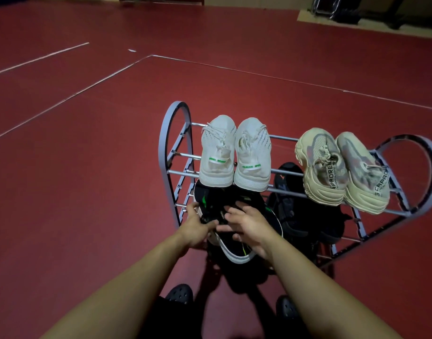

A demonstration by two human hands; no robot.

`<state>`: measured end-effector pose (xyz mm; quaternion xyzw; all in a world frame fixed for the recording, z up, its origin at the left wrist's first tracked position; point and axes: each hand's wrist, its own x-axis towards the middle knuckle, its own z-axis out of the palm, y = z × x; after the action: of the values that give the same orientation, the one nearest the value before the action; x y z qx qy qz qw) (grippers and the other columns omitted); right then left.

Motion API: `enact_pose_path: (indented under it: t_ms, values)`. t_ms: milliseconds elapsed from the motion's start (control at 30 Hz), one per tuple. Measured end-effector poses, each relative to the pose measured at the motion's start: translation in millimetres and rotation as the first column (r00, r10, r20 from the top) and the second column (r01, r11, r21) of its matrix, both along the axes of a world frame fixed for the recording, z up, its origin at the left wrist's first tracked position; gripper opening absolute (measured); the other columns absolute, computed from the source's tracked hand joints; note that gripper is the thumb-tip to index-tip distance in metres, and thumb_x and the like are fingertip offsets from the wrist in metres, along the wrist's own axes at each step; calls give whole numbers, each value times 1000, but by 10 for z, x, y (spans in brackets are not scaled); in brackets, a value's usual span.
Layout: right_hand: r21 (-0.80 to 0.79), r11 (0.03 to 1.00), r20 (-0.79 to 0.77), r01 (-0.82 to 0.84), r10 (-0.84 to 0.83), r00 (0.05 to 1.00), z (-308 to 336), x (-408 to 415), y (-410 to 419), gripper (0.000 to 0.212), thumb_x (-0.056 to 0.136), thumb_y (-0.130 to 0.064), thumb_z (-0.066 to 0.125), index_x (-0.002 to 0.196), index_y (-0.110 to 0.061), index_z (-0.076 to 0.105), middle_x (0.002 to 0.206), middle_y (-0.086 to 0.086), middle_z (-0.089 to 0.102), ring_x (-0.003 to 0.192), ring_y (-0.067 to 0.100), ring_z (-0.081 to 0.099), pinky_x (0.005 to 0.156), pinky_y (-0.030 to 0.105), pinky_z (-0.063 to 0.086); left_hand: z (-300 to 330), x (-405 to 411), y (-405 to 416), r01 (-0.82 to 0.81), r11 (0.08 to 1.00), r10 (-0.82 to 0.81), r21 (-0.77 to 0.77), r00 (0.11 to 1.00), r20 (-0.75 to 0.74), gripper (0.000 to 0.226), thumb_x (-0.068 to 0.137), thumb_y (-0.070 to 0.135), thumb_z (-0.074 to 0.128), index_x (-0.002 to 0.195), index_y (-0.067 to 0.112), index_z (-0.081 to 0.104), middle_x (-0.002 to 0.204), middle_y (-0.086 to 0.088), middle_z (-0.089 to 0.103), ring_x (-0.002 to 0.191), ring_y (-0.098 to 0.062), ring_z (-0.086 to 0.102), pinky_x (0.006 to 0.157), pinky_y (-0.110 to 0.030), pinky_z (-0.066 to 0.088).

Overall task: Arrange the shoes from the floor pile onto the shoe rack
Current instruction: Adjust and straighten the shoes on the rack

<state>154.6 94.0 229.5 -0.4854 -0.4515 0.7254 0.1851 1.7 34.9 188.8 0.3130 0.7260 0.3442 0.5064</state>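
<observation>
A grey metal shoe rack (175, 143) stands right of centre on a red floor (87, 167). Its top tier holds a white pair (234, 155) at centre and a beige pair (342, 172) further right. Black shoes (305, 211) sit on a lower tier beneath. At lower centre, both hands meet on a black sneaker with green trim (237, 243) at the rack's lower-left front. The left hand (197, 223) curls round its side; the right hand (249, 223) rests on top with fingers spread and bent, though whether it grips is unclear. No floor pile shows, so the work looks nearly finished. Open floor surrounds the rack; the rack's rails crowd the sneaker.
</observation>
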Motion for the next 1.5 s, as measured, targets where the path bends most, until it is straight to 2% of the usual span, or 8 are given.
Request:
enact_pose_path:
  t_ms: [133, 233, 500, 667, 900, 1233, 1400, 1500]
  values:
    - [349, 838, 569, -420, 166, 805, -48, 273, 232, 48, 91, -27, 63, 135, -9, 54, 76, -2, 68, 63, 16, 59, 62, 28, 48, -13, 83, 36, 117, 992, -113, 36, 989, -95, 72, 89, 23, 71, 135, 38, 17, 110, -8, 65, 84, -31, 72, 75, -50, 62]
    - [283, 642, 819, -713, 226, 528, -49, 503, 335, 62, 82, -42, 72, 137, -21, 53, 90, -5, 66, 87, 12, 61, 81, 22, 46, -90, 143, 21, 210, 977, -210, -21, 956, -206, 55, 74, 48, 71, 111, 57, 31, 125, -9, 56, 105, -35, 65, 90, -49, 57]
    - [257, 485, 936, -836, 91, 341, -174, 596, 401, 80, 74, -51, 73, 144, -37, 37, 132, 12, 41, 127, 32, 35, 109, 39, 36, -159, 273, 26, 186, 982, -170, 22, 935, -311, 58, 87, 33, 74, 140, 34, 52, 142, -4, 30, 135, -27, 36, 116, -42, 38]
    - [263, 522, 932, -812, 79, 353, -200, 669, 419, 79, 70, -54, 75, 140, -41, 40, 134, 12, 31, 125, 35, 35, 108, 39, 33, -156, 230, 81, 140, 983, -98, 116, 944, -315, 47, 94, 19, 67, 139, 24, 53, 131, -5, 32, 119, -20, 49, 98, -14, 35]
    - [304, 508, 874, -806, 189, 449, -198, 785, 475, 85, 59, -44, 86, 131, -33, 42, 140, 4, 28, 125, 31, 31, 107, 38, 36, -55, 115, 259, 70, 965, -11, 252, 974, -226, 56, 95, 26, 67, 146, 33, 46, 127, -4, 31, 118, -16, 46, 111, -24, 34]
    - [525, 544, 729, -655, 110, 675, -215, 778, 524, 40, 72, -32, 82, 101, -31, 54, 111, -2, 50, 101, 17, 56, 92, 31, 46, -74, -84, 481, -13, 950, 65, 313, 985, -158, 43, 97, 17, 64, 139, 17, 56, 141, -3, 40, 134, -18, 44, 115, -33, 35]
    - [570, 520, 638, -636, 208, 742, -174, 783, 527, 41, 72, -29, 84, 105, -21, 61, 109, -5, 55, 93, 9, 55, 85, 24, 44, -140, -169, 441, 201, 963, -132, 182, 934, -331, 82, 73, 59, 71, 148, 35, 48, 159, 12, 14, 149, -21, 25, 124, -44, 26]
    - [558, 515, 631, -650, 245, 736, -129, 786, 527, 35, 74, -29, 83, 103, -23, 64, 94, -13, 55, 76, -2, 52, 74, 21, 40, -124, -178, 365, 357, 925, -271, 131, 860, -433, 80, 82, 49, 76, 152, 36, 39, 163, 6, 3, 151, -17, 16, 125, -35, 18]
